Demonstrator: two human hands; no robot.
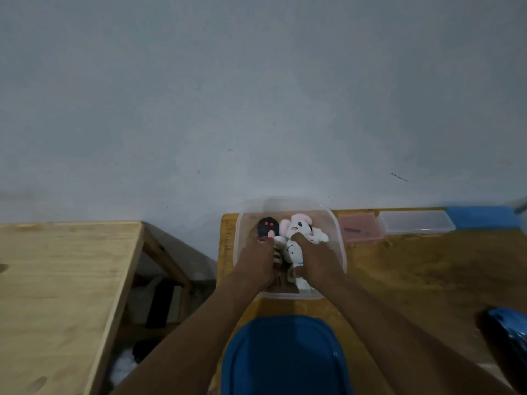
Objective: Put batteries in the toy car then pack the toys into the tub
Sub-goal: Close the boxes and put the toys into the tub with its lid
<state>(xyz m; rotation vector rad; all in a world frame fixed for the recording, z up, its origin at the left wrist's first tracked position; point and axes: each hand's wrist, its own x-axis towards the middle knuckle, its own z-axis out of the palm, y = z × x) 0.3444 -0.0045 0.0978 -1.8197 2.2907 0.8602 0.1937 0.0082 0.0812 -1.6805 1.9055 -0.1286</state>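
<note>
A clear plastic tub [340,246] stands at the table's far edge, against the wall. Inside lie a black toy with two red dots [268,225], a pink-eared white plush [299,223], a second white plush [293,252] and a striped toy [278,255]. My left hand [256,262] reaches into the tub's left side and holds the black toy, thumb on top. My right hand [318,260] is in the tub's middle and grips the second white plush between thumb and fingers. The tub's bottom is mostly hidden by my hands.
A blue lid [285,357] lies on the table just in front of the tub. A pink case [360,228], a clear case [416,222] and a blue item [479,216] line the wall to the right. A dark blue object [507,334] sits far right. A second wooden table [57,295] stands left, across a gap.
</note>
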